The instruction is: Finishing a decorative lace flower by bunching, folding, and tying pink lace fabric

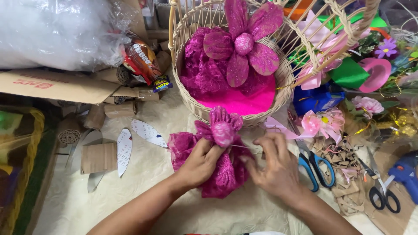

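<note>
A magenta lace fabric flower (217, 150) with a round padded centre lies on the cream cloth in front of me. My left hand (201, 163) grips it from the left, thumb pressed near the centre. My right hand (274, 165) is at its right edge with fingers pinched on a thin thread or needle; which one I cannot tell. Just behind stands a cream wicker basket (191, 106) lined with pink fabric, with a finished magenta flower (244, 43) fixed on its far side.
Blue-handled scissors (315, 167) lie right of my right hand, black-handled scissors (383, 193) and a blue glue gun (405, 172) further right. Ribbons and paper flowers (348, 74) pile up at the right. Petal-shaped paper cutouts (124, 150), cardboard pieces and a plastic bag (56, 30) are at the left.
</note>
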